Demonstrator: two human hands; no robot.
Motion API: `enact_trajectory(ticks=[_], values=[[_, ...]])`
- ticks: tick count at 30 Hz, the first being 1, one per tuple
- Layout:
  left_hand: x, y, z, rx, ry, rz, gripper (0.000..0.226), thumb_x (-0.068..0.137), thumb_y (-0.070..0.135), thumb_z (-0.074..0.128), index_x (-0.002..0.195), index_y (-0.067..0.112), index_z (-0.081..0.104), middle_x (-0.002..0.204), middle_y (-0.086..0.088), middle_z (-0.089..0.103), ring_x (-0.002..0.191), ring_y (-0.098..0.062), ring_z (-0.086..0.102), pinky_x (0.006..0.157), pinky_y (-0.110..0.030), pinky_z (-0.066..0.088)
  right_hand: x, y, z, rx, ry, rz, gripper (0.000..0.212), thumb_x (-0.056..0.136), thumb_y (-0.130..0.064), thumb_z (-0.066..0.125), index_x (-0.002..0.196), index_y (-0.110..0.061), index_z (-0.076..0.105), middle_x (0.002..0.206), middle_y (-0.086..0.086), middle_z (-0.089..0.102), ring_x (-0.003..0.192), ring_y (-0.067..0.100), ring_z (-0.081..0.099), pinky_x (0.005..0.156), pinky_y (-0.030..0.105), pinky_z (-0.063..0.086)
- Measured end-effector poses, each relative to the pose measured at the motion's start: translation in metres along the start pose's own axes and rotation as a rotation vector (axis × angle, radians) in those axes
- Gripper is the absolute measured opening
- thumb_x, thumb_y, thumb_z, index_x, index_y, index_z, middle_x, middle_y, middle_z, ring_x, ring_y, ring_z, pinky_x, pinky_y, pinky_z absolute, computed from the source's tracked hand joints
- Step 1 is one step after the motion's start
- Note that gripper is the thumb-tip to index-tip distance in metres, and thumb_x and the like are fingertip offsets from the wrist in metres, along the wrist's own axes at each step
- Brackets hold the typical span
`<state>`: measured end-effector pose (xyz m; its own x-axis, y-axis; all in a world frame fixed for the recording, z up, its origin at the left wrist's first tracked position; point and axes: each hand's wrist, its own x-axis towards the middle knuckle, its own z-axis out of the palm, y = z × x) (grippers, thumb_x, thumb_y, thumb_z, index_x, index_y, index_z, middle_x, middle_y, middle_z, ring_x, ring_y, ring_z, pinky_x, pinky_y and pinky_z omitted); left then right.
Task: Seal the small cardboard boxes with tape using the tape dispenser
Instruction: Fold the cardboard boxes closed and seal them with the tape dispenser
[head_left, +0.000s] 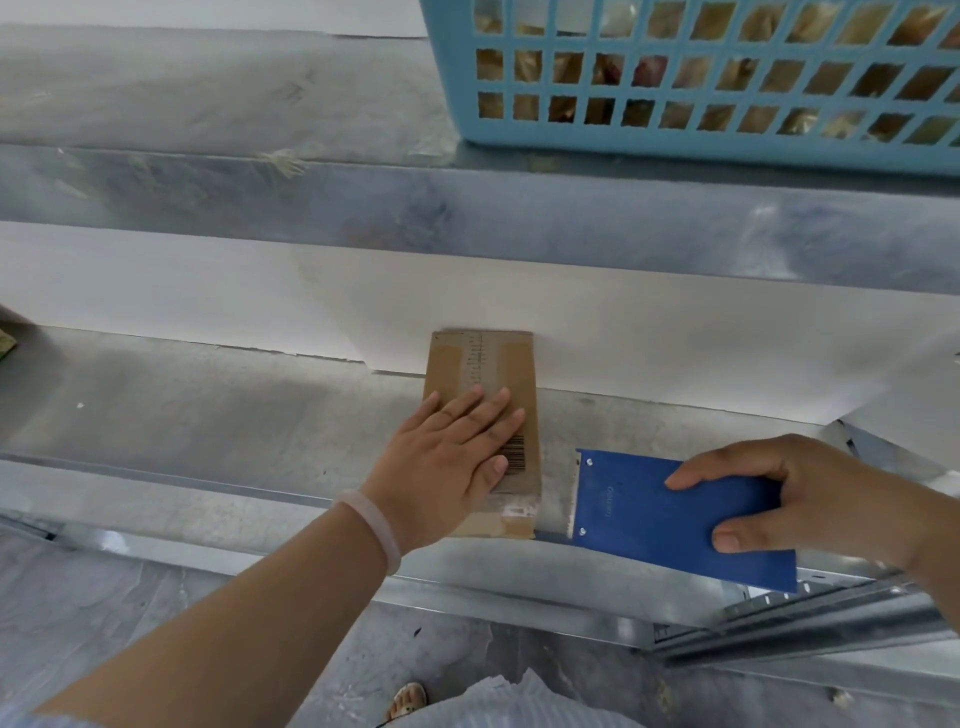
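Flat and spread, the left hand (452, 462) presses down on the one box (483, 364) in view. Its four fingers lie straight across the box's top and its thumb rests beside a barcode (515, 454). The right hand (821, 493) grips the single blue dispenser (649, 509) just right of the box. Its fingers curl over the far edge and its thumb presses on the near part of the flat side. The dispenser's toothed metal edge (575, 493) faces the box's near right corner and stands close to it; whether they touch I cannot tell.

The box lies flat on a grey metal shelf (208, 415), its far end against the white wall behind. Two paler strips run lengthwise along the box's top, one on either side of a printed scale. A whitish patch of tape (511, 506) covers the near end.

One pale bracelet (371, 525) circles the left wrist, near the box's near left corner. One light-blue basket (675, 140) with a grid of square holes stands on a higher shelf, above and to the right of the box; its brownish contents are too blurred to name. Below the box, one sandalled foot (410, 699) shows on the floor.
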<state>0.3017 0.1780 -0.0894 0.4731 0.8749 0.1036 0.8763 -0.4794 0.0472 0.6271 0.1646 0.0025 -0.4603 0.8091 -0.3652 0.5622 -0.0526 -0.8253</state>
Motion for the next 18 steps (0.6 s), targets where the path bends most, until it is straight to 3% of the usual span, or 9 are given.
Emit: enact_trajectory(ticks=[2, 3, 7, 9, 13, 15, 18], values=[[0.000, 0.000, -0.001, 0.003, 0.001, -0.004, 0.054, 0.101, 0.048, 0.013, 0.148, 0.032, 0.033, 0.155, 0.009, 0.032, 0.143, -0.016, 0.030, 0.116, -0.047, 0.028, -0.003, 0.000, -0.004, 0.016, -0.024, 0.014, 0.050, 0.045, -0.050, 0.088, 0.093, -0.049, 0.073, 0.104, -0.021, 0.071, 0.095, 0.003, 0.068, 0.077, 0.017, 0.054], [0.000, 0.000, -0.001, 0.005, -0.002, -0.004, 0.054, 0.101, 0.048, 0.014, 0.148, 0.032, 0.034, 0.154, 0.009, 0.032, 0.143, -0.016, 0.031, 0.116, -0.047, 0.028, -0.004, 0.000, -0.004, 0.015, -0.027, 0.026, 0.051, 0.043, -0.052, 0.087, 0.093, -0.049, 0.073, 0.104, -0.022, 0.070, 0.095, 0.002, 0.068, 0.077, 0.017, 0.054], [0.001, 0.000, -0.002, -0.001, -0.011, 0.006, 0.054, 0.101, 0.048, 0.015, 0.148, 0.031, 0.035, 0.154, 0.009, 0.033, 0.143, -0.017, 0.031, 0.116, -0.047, 0.028, -0.006, -0.004, -0.006, -0.054, -0.001, 0.067, 0.043, 0.062, -0.021, 0.086, 0.090, -0.052, 0.073, 0.100, -0.028, 0.069, 0.091, -0.002, 0.067, 0.074, 0.015, 0.052], [0.001, 0.000, -0.002, 0.004, -0.005, 0.002, 0.054, 0.101, 0.048, 0.015, 0.148, 0.031, 0.034, 0.154, 0.009, 0.032, 0.143, -0.016, 0.030, 0.116, -0.046, 0.026, -0.007, -0.007, -0.005, -0.105, 0.007, 0.077, 0.044, 0.066, -0.022, 0.086, 0.091, -0.055, 0.071, 0.100, -0.031, 0.067, 0.092, -0.004, 0.066, 0.075, 0.014, 0.052], [0.001, 0.001, -0.002, 0.028, -0.012, 0.002, 0.056, 0.102, 0.049, 0.009, 0.147, 0.031, 0.036, 0.153, 0.009, 0.036, 0.141, -0.017, 0.034, 0.116, -0.045, 0.025, 0.002, -0.026, 0.013, -0.416, 0.009, 0.060, 0.045, 0.070, -0.048, 0.080, 0.097, -0.073, 0.056, 0.096, -0.050, 0.055, 0.089, -0.020, 0.056, 0.074, 0.008, 0.045], [0.001, 0.000, -0.002, 0.039, -0.022, 0.005, 0.057, 0.102, 0.050, 0.007, 0.148, 0.031, 0.035, 0.153, 0.009, 0.035, 0.141, -0.017, 0.034, 0.115, -0.044, 0.024, 0.008, -0.039, 0.026, -0.598, 0.025, 0.048, 0.039, 0.070, -0.061, 0.073, 0.100, -0.074, 0.052, 0.089, -0.044, 0.057, 0.084, -0.017, 0.054, 0.070, 0.008, 0.043], [0.002, 0.000, -0.001, 0.044, -0.022, 0.000, 0.057, 0.102, 0.050, 0.007, 0.147, 0.032, 0.036, 0.152, 0.009, 0.036, 0.140, -0.017, 0.036, 0.114, -0.045, 0.023, 0.013, -0.047, 0.041, -0.675, 0.071, 0.035, 0.036, 0.072, -0.063, 0.070, 0.105, -0.066, 0.055, 0.084, -0.038, 0.054, 0.075, -0.013, 0.051, 0.064, 0.008, 0.036]])
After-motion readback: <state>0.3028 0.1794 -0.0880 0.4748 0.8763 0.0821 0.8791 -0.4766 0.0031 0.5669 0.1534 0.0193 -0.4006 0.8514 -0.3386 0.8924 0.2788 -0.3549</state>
